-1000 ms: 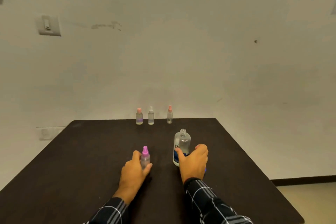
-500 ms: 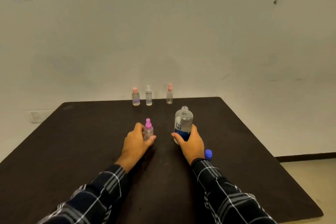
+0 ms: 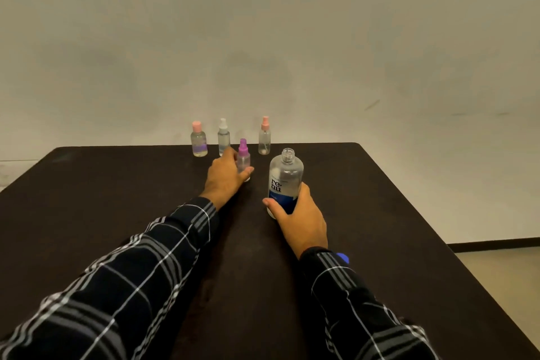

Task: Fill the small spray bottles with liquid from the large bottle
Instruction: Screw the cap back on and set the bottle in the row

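While both arms have stretched farther across the dark table [image 3: 87, 199], the left hand [image 3: 225, 178] has slid the purple-capped spray bottle [image 3: 243, 159] up near the back row of three small bottles [image 3: 223, 139], fingers curled round it; capped, it looks finished. The right hand [image 3: 301, 219] wraps its fingers round the large bottle [image 3: 285, 181] mid-table: clear, blue-labelled, its neck open, its blue cap [image 3: 342, 258] lying beside the sleeve [image 3: 336, 286].

A dark table [image 3: 117, 199] before a pale, scuffed wall [image 3: 263, 38] — beige floor [image 3: 502, 266] at right.
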